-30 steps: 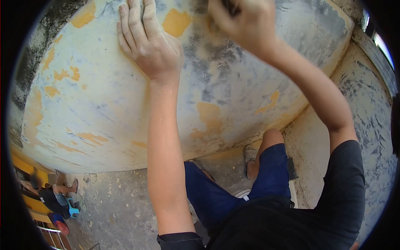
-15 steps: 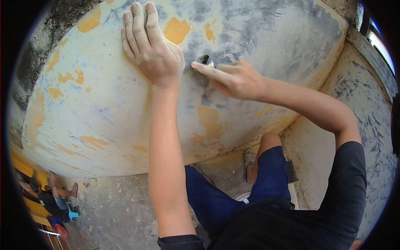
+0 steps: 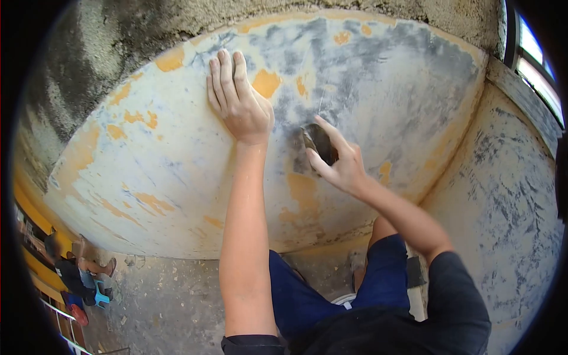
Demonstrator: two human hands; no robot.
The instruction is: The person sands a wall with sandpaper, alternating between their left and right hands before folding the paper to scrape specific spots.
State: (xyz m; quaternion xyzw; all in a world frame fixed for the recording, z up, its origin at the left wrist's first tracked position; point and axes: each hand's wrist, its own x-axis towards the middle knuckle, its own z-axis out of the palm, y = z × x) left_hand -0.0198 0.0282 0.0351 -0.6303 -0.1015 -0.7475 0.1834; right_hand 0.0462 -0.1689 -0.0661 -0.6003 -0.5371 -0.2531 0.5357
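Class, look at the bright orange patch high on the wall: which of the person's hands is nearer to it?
Left. The left hand lies flat on the wall right beside the orange patch; the right hand, pressing a dark pad, is lower and further right.

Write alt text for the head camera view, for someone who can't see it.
A person's left hand lies flat on a patchy grey and yellow wall while the right hand presses a dark sanding pad against it. Another person sits far below left.

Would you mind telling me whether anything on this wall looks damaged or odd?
Yes: the wall is patchy, with orange paint remnants and grey smears showing through the pale coat. The left hand lies flat on it; the right hand presses a dark pad there.
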